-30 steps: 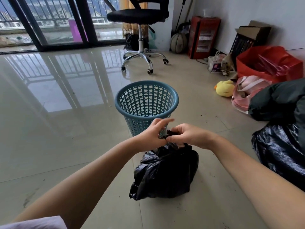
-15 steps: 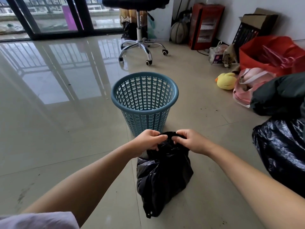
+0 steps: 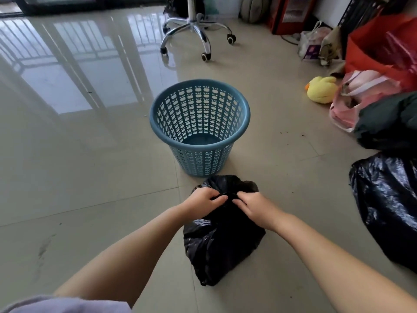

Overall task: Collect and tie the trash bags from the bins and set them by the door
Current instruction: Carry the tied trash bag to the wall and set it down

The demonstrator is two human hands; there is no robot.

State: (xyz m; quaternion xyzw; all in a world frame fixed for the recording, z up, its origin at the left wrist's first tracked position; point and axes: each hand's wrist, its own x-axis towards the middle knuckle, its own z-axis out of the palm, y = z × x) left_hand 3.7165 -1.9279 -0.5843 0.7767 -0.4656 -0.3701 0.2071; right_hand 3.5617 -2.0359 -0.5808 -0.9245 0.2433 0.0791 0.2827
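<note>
A small black trash bag (image 3: pixel 220 242) sits on the tiled floor just in front of me. My left hand (image 3: pixel 204 199) and my right hand (image 3: pixel 253 207) both pinch the gathered plastic at the bag's neck, fingertips facing each other. Right behind the bag stands a blue perforated bin (image 3: pixel 199 126) with no bag and nothing inside it. A bigger black trash bag (image 3: pixel 388 204) lies on the floor to the right, cut off by the frame edge.
An office chair base (image 3: pixel 196 32) on castors stands beyond the bin. Along the right wall lie a yellow plush duck (image 3: pixel 321 89), a pink bag (image 3: pixel 352 102), a red bag (image 3: pixel 381 46) and a dark bundle (image 3: pixel 388 123). Glossy floor stretches to the left.
The view has tilted down. My hands have dropped lower with the bag's neck and drawn closer together, and the bag has changed shape under them.
</note>
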